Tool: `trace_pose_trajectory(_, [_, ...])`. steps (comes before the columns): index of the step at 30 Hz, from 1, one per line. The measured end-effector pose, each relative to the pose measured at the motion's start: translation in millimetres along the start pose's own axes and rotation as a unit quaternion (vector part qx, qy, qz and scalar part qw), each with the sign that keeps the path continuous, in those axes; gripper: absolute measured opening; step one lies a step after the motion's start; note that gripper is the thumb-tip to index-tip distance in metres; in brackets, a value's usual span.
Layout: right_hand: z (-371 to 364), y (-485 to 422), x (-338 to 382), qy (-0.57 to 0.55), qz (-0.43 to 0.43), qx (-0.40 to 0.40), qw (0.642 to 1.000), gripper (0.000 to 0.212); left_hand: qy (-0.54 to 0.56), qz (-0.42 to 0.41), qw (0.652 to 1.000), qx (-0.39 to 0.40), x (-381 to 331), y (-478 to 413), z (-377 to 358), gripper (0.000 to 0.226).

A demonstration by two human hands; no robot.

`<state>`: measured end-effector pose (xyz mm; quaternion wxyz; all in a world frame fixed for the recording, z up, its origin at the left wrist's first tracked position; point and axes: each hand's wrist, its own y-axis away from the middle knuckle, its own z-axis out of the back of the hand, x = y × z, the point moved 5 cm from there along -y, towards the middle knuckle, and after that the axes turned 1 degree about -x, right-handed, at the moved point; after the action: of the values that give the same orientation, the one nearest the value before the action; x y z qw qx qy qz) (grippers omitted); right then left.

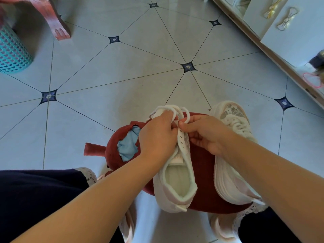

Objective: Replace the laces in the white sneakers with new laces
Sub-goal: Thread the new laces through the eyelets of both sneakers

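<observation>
Sneakers rest on the torn red stool (201, 172), handy before my knees: one white sneaker (175, 181) at its middle, heel toward me, the laced sneaker (233, 155) tipped at its right edge. My left hand (157, 135) and right hand (205, 132) pinch the lace (168, 107) near its far edge, steadying it for threading.

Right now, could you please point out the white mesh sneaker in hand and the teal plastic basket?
white mesh sneaker (177, 174): head view, insole inside its opening.
teal plastic basket (14, 53): head view, latticed side wall.
</observation>
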<state>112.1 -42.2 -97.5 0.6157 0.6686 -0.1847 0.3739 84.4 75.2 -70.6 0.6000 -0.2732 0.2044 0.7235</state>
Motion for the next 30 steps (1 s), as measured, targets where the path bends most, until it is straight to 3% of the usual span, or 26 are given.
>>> trace_pose_trajectory(3, [0.1, 6.0, 1.7, 0.011, 0.02, 0.012, 1.0, 0.011, 0.002, -0.006, 1.0, 0.016, 0.0, -2.6, 0.8, 0.013])
trace_pose_trajectory(8, [-2.6, 18.2, 7.0, 0.132, 0.051, 0.033, 0.989, 0.044, 0.042, -0.027, 0.995, 0.088, 2.6, -7.0, 0.9, 0.015])
trace_pose_trajectory(15, [-3.6, 28.9, 16.9, 0.231, 0.116, -0.03, 0.966, 0.015, 0.044, -0.078, 0.989, 0.119, -2.4, -8.8, 3.8, 0.019])
trace_pose_trajectory(20, [-5.5, 32.3, 20.6, 0.403, 0.175, -0.119, 0.891, 0.022, 0.016, -0.091, 0.989, 0.115, -7.3, -5.9, 3.6, 0.017])
trace_pose_trajectory(26, [-0.9, 33.2, 22.6, 0.409, 0.208, -0.156, 0.875, 0.026, -0.031, -0.076, 0.99, 0.114, -7.4, -11.4, 19.1, 0.024])
trace_pose_trajectory(30, [3.7, 34.9, 23.1, 0.414, 0.201, -0.158, 0.873, 0.008, 0.028, -0.07, 0.982, 0.174, -5.2, -7.3, 44.7, 0.032])
